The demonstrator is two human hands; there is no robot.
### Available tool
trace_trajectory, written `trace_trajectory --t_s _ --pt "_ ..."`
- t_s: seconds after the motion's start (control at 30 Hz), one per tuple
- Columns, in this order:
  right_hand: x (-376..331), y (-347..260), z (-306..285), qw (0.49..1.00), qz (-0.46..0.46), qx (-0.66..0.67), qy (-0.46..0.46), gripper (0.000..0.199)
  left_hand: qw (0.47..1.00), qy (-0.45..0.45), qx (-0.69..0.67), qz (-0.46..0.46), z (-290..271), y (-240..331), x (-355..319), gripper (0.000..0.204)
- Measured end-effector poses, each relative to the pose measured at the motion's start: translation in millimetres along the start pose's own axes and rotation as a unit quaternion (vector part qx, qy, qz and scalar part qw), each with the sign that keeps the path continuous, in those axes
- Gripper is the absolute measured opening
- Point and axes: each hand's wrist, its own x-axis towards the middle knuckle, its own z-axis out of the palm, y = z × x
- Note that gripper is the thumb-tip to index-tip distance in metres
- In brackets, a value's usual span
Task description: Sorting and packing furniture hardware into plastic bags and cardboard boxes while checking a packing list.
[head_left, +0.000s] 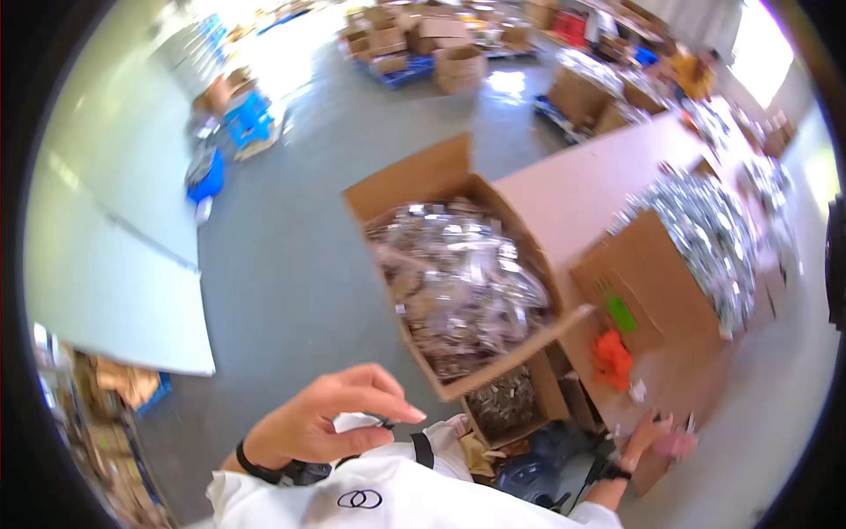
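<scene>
The left hand [322, 423] is low down, with bent fingers pinching a small dark thing [384, 424] near the white shirt [388, 494]. Just past it stands a big open box [458, 264] full of shiny clear bags. The right hand [650, 439] rests on the table [573, 189], fingers curled; I cannot tell if it holds anything.

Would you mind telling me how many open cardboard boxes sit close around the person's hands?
3. A large box of clear packets stands on the floor ahead, a smaller box sits just below it, and a box of silvery pieces rests on the table. More may be hidden.
</scene>
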Motion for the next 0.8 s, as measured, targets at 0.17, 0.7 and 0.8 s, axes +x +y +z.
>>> trace_trajectory --t_s 0.17,0.7,0.8 --pt "-47 -172 -76 0.976 -0.072 0.188 0.081 0.043 0.951 0.179 -0.022 0.251 -126 5 -129 0.039" --pt "-456 -776 -242 0.782 -0.361 0.493 0.122 0.038 0.873 0.341 -0.078 0.341 -564 -126 -317 0.032" --pt "-485 -879 -224 0.846 -0.316 0.418 0.104 0.036 0.865 0.342 -0.071 0.359 -634 -124 -284 0.030"
